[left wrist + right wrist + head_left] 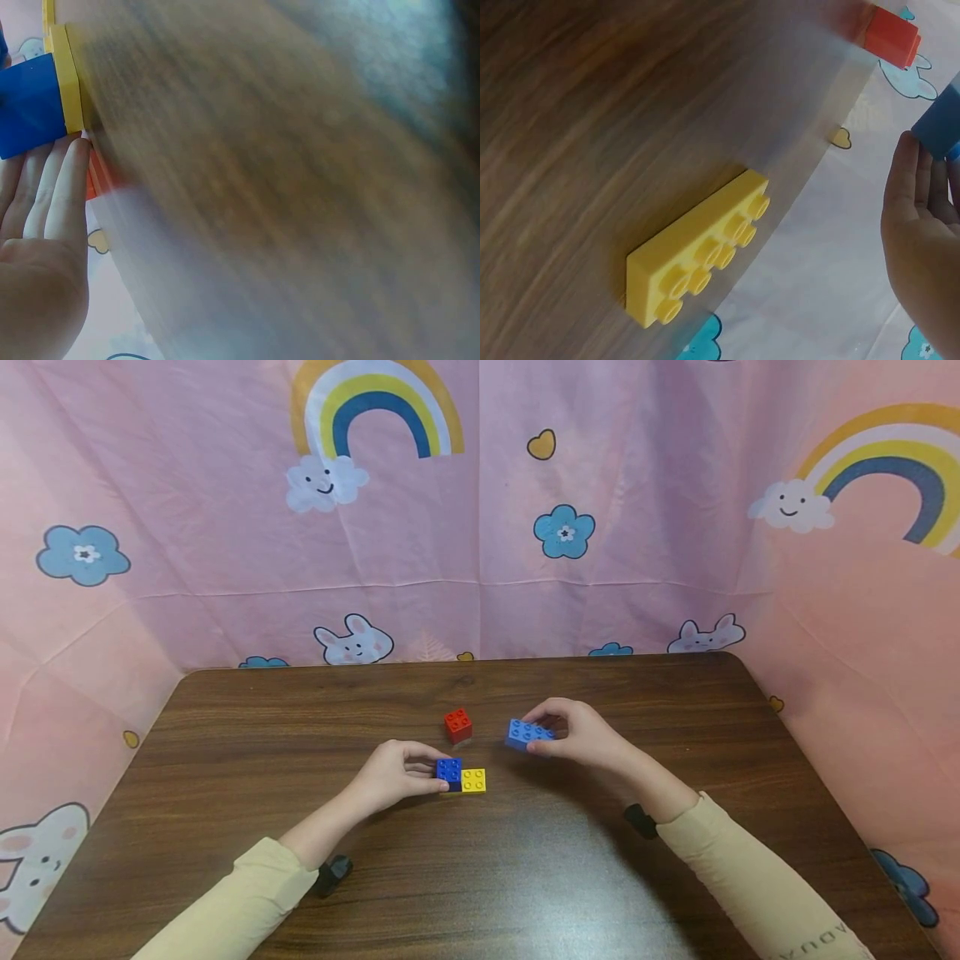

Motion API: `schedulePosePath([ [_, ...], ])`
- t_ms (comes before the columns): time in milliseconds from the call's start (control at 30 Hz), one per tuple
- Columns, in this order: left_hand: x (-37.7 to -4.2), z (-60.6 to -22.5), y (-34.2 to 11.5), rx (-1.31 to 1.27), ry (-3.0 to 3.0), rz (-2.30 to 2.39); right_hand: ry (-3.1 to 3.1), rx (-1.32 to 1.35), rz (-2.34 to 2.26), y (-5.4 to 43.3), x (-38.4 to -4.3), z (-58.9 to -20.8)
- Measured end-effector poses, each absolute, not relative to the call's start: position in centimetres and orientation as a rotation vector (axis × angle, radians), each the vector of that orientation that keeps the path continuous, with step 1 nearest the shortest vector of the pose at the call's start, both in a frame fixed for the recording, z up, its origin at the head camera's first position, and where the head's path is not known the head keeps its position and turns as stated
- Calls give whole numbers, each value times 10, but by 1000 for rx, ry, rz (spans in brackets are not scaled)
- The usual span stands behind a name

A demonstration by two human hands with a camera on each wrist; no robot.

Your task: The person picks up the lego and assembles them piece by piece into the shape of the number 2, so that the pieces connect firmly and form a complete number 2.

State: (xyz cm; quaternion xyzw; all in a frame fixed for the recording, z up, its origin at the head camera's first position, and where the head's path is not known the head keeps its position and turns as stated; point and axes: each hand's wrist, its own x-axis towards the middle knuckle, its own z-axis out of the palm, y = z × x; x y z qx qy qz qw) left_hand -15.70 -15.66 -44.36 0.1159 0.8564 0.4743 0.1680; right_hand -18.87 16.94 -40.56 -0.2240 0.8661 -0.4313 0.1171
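My left hand (pixel 388 775) holds a small dark blue building brick (pixel 449 768) between thumb and fingers. That brick sits at the left end of a yellow brick (pixel 474 781) on the table, touching it; the yellow studs to its right are bare. My right hand (pixel 588 737) pinches a longer light blue brick (pixel 527 734) above the table, fingers behind and thumb in front. Behind the left hand's brick stands a red brick (pixel 457 725). Another long yellow brick (pixel 697 247) lies studs up in the right wrist view; I cannot make it out in the head view.
The dark wooden table (pixel 465 877) ends at the back against a pink patterned cloth (pixel 480 527), which also rises at both sides. Black straps with small cameras (pixel 333 874) sit at both wrists.
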Motion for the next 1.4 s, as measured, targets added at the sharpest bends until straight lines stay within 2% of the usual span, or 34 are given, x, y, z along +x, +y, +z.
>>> schedulePosePath([
  [1000, -159, -445, -158, 341, 2400, 1373, 2471, -811, -1275, 130, -176, -409],
  [1400, -159, -446, -160, 374, 2393, 1384, 2443, -797, -1320, 115, -175, -407],
])
